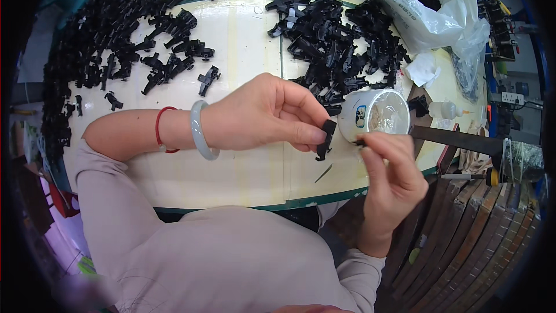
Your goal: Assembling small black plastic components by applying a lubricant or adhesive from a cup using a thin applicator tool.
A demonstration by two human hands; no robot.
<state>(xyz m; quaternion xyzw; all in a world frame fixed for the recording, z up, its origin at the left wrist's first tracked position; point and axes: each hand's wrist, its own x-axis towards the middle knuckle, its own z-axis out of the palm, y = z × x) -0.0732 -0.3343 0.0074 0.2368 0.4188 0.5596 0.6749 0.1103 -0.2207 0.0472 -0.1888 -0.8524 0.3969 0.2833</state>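
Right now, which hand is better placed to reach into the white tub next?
Probably the right hand: it appears closer to the white tub, pinching only a small dark piece. The left hand holds a larger black part and seems farther off.

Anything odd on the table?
Mildly: a thin dark streak on the table, near the black part in the left hand, stands out against the pale surface; scratch or loose sliver, can't tell. Another part lies apart, right of the left pile.

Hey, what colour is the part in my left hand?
The part in your left hand is black, seen in the head view.
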